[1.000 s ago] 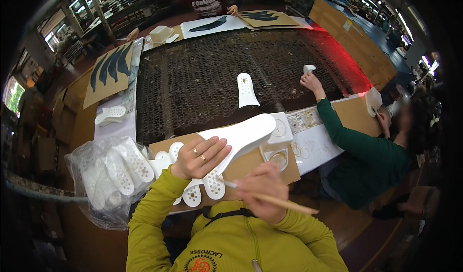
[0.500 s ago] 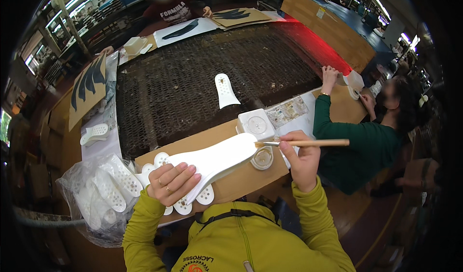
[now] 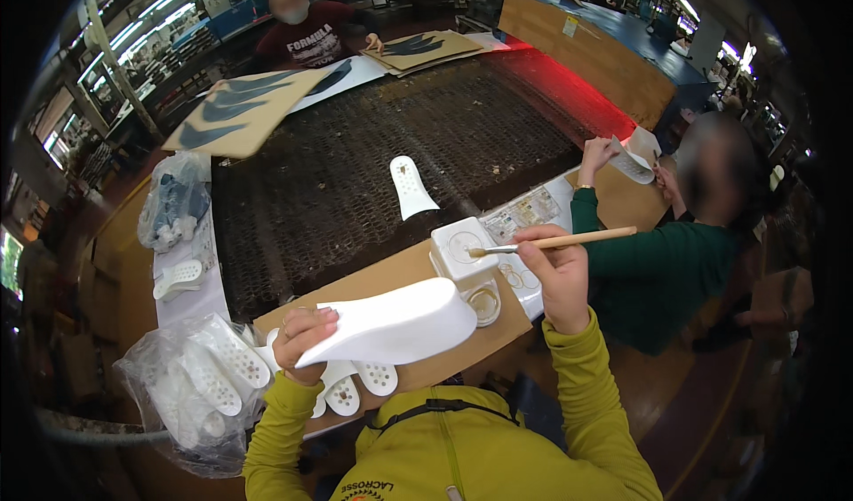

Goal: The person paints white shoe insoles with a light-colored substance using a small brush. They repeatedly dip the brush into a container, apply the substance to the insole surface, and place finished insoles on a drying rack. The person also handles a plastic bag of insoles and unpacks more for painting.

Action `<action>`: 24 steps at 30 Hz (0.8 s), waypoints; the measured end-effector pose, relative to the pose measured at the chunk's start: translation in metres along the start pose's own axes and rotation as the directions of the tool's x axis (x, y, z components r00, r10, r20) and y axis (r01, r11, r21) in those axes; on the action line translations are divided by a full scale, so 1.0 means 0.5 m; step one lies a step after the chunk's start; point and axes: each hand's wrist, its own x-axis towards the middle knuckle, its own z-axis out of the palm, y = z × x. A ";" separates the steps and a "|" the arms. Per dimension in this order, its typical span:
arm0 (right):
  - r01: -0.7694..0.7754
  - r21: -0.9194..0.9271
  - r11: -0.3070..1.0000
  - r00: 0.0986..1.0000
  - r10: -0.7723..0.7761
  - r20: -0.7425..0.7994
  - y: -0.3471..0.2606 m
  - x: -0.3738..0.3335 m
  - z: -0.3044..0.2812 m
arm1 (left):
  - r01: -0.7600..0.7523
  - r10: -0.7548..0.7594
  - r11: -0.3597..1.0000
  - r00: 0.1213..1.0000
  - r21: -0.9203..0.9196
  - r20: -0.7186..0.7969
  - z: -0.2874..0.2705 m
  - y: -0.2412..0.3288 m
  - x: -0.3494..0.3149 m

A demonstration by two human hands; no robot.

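My left hand (image 3: 300, 339) grips the heel end of a long white shoe sole (image 3: 391, 325), held tilted above a brown cardboard sheet (image 3: 382, 279). My right hand (image 3: 555, 270) holds a wooden-handled brush (image 3: 551, 241), its tip over a small white square container (image 3: 462, 248). A round jar (image 3: 484, 304) stands just in front of that container. Several perforated white insole pieces (image 3: 355, 385) lie on the cardboard beneath the sole.
A dark mesh conveyor (image 3: 355, 155) carries one white piece (image 3: 410, 186). A clear bag of white pieces (image 3: 191, 385) sits at my left. A person in green (image 3: 657, 252) works at my right; another in a dark red shirt (image 3: 306, 35) stands across, by cardboard with dark cutouts (image 3: 240, 110).
My left hand has lifted and tilted the white sole off the cardboard. My right hand has brought the brush from the round jar up over the white square container.
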 end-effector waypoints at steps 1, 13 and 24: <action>-0.020 0.062 0.998 0.999 0.018 0.031 -0.002 -0.003 0.003 | 0.040 -0.041 0.999 0.999 -0.034 -0.029 0.003 -0.007 -0.006; 0.145 0.110 0.983 0.940 -0.172 0.296 -0.008 -0.004 0.024 | 0.207 -0.226 0.951 0.972 -0.229 -0.057 0.013 -0.036 -0.010; 0.044 0.083 0.996 0.849 -0.081 0.523 -0.044 0.027 0.004 | 0.313 -0.347 0.905 0.935 -0.287 -0.076 0.018 -0.052 -0.015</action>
